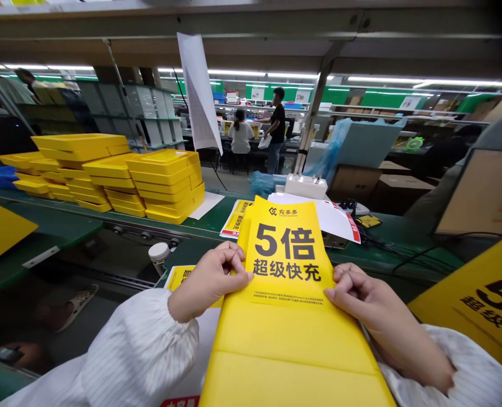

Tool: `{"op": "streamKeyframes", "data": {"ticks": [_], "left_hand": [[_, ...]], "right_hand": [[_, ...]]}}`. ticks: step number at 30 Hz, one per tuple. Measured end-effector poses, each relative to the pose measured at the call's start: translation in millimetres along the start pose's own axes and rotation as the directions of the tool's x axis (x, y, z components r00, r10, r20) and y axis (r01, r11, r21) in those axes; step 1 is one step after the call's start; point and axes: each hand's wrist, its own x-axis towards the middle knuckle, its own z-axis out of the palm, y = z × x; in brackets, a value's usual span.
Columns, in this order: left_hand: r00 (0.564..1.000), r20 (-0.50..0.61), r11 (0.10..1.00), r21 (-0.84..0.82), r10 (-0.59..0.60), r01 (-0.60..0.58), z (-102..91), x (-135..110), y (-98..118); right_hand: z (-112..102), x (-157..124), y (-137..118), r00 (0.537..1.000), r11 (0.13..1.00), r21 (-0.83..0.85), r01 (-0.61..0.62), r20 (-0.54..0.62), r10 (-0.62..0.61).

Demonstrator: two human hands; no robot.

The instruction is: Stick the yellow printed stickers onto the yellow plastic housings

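Observation:
A yellow printed label [287, 249] with large black characters and a "5" lies over the upper part of a long yellow panel [293, 362]. Its top edge sticks up and looks slightly curved. My left hand [215, 274] pinches the label's left edge between thumb and fingers. On the opposite side, my right hand [361, 294] grips the right edge the same way. The panel runs toward me below the label and has a faint crosswise crease. How firmly the label's lower part sits against the panel, I cannot tell.
Stacked yellow trays [166, 186] stand on the green bench at left. Beyond the label are a white device [306, 185], loose printed sheets [236, 217] and dark cables [407, 254]. A white-lidded jar [159, 252] is near my left hand. Another printed yellow panel [484, 299] leans at right. Two people are further back.

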Motion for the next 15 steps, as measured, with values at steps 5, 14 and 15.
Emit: {"op": "streamKeyframes", "data": {"ticks": [5,14,15], "left_hand": [[0.999,-0.037,0.993,0.115,0.038,-0.033,2.4,-6.7,-4.2],[0.969,-0.155,0.945,-0.296,-0.190,0.138,9.9,-26.4,-6.8],[0.970,-0.040,0.877,-0.437,-0.240,0.199,11.4,-32.4,-6.8]], "right_hand": [[-0.2,-3.5,5.2,0.999,0.994,0.101,-0.051,0.017,0.050],[-3.3,1.4,-13.6,0.837,0.730,-0.430,0.532,0.132,-0.532],[2.7,0.8,-22.5,0.786,0.656,-0.436,0.617,0.292,-0.545]]}}
